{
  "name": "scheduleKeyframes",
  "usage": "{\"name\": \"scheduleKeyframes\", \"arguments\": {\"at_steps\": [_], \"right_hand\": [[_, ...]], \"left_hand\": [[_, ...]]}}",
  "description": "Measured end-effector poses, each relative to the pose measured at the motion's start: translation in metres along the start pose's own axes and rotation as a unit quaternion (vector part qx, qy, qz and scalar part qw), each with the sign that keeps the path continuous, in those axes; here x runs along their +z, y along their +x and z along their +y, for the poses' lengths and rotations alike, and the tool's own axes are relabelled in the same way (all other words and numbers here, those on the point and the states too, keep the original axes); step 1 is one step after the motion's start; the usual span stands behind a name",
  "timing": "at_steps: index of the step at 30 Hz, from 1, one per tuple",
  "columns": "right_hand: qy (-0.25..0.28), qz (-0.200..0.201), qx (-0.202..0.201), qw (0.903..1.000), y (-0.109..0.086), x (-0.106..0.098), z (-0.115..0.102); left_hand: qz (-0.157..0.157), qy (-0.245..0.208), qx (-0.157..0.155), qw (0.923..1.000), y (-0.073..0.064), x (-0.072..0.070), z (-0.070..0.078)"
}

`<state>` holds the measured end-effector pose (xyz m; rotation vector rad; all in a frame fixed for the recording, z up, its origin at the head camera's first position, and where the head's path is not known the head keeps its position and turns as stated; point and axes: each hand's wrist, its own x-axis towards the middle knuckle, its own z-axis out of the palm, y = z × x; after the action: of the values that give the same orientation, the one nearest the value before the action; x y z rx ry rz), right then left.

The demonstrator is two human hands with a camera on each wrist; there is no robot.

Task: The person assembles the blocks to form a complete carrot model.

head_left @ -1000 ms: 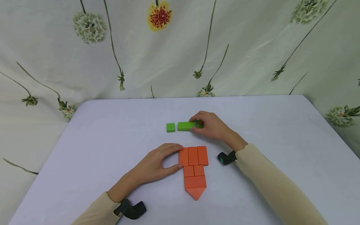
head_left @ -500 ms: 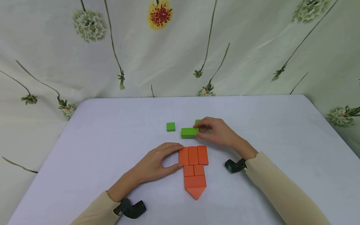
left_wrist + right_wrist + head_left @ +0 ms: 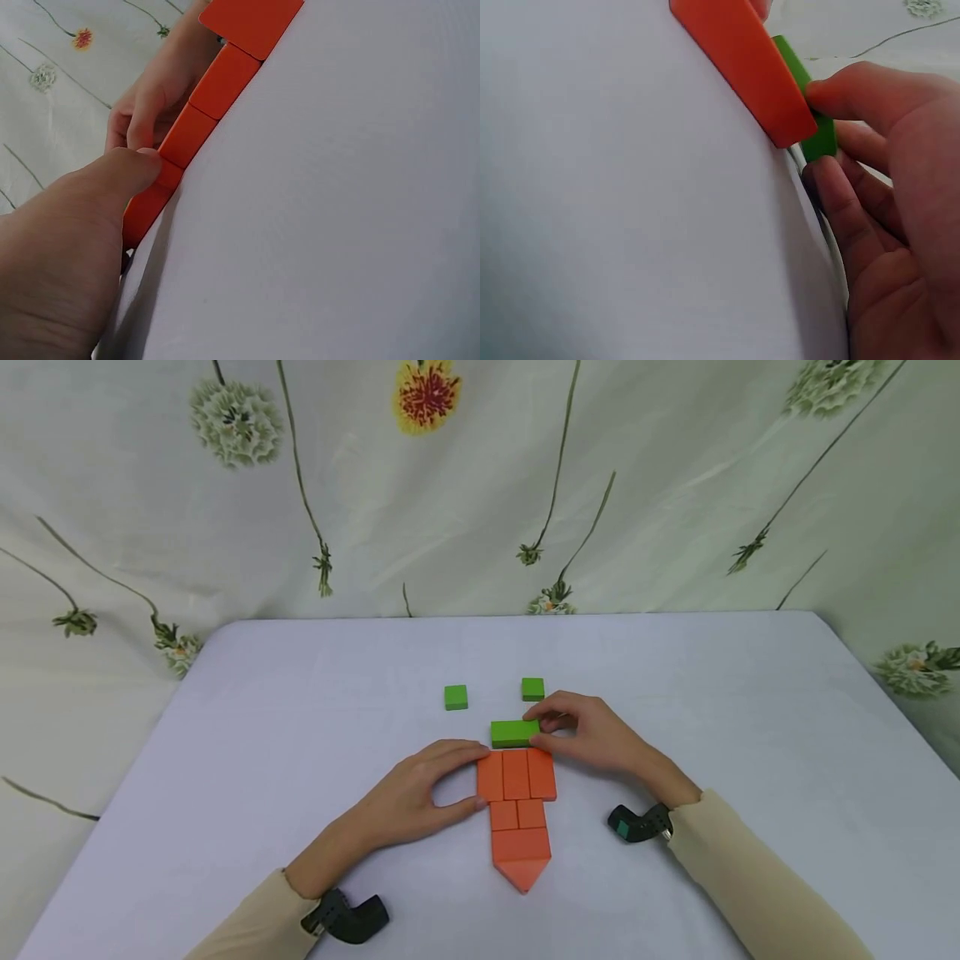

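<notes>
Orange blocks (image 3: 515, 777) lie flat on the white table, fitted together into an arrow-like shape whose tip points toward me. My left hand (image 3: 408, 793) holds the leftmost block of the top row, index finger at its far corner and thumb at its near one. Just beyond that row is a green rectangular block (image 3: 512, 732), pinched at its right end by my right hand (image 3: 588, 733). In the right wrist view the green block (image 3: 821, 139) is partly hidden behind an orange block (image 3: 742, 64). The left thumb (image 3: 139, 169) touches the orange blocks in the left wrist view.
Two small green blocks stand farther back, one on the left (image 3: 455, 697) and one on the right (image 3: 532, 689), close to the right hand. A flower-print cloth (image 3: 465, 510) hangs behind the table's far edge (image 3: 360, 619). Each wrist wears a black camera.
My right hand has drawn the green rectangular block toward me and slightly right, up near the orange top row. The small right green block is now uncovered. My left hand stays put.
</notes>
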<state>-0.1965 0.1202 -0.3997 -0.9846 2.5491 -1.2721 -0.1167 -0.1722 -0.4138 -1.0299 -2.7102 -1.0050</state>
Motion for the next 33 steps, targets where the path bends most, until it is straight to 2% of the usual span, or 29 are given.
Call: {"name": "scheduleKeyframes", "arguments": {"at_steps": [13, 25, 33], "right_hand": [[-0.015, -0.012, -0.014, 0.9997, -0.0057, -0.0006, -0.0035], [-0.016, -0.025, -0.009, 0.9995, -0.0046, -0.0011, -0.0015], [-0.016, -0.022, -0.009, 0.9996, -0.0040, 0.0012, 0.0013]], "left_hand": [[-0.002, -0.004, 0.004, 1.0000, 0.0013, -0.0014, 0.0018], [0.003, 0.002, 0.005, 1.0000, 0.0011, -0.0001, -0.0004], [-0.004, -0.001, -0.006, 1.0000, -0.0002, -0.0003, 0.0006]]}}
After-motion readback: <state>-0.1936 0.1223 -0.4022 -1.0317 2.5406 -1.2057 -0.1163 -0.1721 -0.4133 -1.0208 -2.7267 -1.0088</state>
